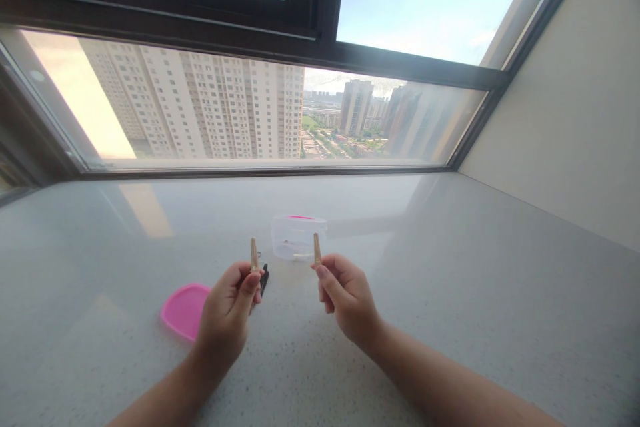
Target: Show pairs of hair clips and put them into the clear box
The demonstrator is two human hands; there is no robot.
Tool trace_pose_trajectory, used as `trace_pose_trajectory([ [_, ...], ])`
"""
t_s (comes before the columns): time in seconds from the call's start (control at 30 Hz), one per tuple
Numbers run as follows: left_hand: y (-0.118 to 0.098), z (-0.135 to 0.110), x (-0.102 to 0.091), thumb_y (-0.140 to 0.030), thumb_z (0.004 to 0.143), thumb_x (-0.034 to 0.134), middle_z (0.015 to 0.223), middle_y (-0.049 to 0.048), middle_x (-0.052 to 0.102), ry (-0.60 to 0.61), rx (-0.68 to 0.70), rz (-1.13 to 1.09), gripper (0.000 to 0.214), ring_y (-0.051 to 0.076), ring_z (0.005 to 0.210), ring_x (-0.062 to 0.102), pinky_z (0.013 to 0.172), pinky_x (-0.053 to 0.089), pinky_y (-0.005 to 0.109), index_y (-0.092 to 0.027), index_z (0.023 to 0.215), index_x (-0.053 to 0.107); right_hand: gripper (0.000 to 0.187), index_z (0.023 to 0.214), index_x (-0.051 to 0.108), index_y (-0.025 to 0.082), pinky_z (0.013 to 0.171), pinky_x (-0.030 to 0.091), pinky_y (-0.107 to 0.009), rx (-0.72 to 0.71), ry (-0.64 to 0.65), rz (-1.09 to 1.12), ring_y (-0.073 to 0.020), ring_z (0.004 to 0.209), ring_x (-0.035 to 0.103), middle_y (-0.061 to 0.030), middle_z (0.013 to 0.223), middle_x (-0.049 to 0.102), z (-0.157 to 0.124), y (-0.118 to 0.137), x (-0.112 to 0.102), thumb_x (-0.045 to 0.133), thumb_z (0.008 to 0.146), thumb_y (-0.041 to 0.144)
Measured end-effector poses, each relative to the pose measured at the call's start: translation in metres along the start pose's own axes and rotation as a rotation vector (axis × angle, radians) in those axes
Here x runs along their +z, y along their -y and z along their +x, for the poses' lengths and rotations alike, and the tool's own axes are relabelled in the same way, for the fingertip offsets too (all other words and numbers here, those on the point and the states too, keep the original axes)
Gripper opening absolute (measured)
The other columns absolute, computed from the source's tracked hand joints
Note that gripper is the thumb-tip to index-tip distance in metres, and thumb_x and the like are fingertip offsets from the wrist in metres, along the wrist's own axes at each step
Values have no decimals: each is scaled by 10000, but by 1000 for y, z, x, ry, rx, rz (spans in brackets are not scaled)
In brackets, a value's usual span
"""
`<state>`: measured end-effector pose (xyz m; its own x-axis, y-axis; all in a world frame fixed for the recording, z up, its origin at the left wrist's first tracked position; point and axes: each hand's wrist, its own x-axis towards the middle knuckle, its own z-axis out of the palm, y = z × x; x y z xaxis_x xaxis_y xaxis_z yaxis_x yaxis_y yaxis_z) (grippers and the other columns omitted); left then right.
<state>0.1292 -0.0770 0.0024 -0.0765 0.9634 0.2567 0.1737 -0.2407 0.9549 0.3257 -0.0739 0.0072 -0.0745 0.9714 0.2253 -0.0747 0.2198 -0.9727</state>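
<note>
Left hand (227, 307) pinches one wooden peg (254, 255) upright; right hand (345, 293) pinches a second peg (317, 249). Both are above the sill (450, 293), before the clear box (299, 237). Keep pinches low and pegs parallel, clear of the pink lid (185, 310).

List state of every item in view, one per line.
left hand: pinching a tan wooden piece upright
right hand: pinching a second tan piece upright
clear container: open, lid off, on countertop
pink lid: lying flat, apart from container
black object: on countertop, behind left hand
</note>
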Motion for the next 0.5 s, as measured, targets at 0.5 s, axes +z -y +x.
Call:
trace_pose_trajectory([
  [0.5,-6,-1,-1,-499,865,534,570,-44,506,2,-23,-3,338,130,523,454,512,370,240,-167,863,596,339,828,589,154,360,282,-173,23,7,-39,-62,376,383,68,495,459,1,2,1,533,873,485],
])
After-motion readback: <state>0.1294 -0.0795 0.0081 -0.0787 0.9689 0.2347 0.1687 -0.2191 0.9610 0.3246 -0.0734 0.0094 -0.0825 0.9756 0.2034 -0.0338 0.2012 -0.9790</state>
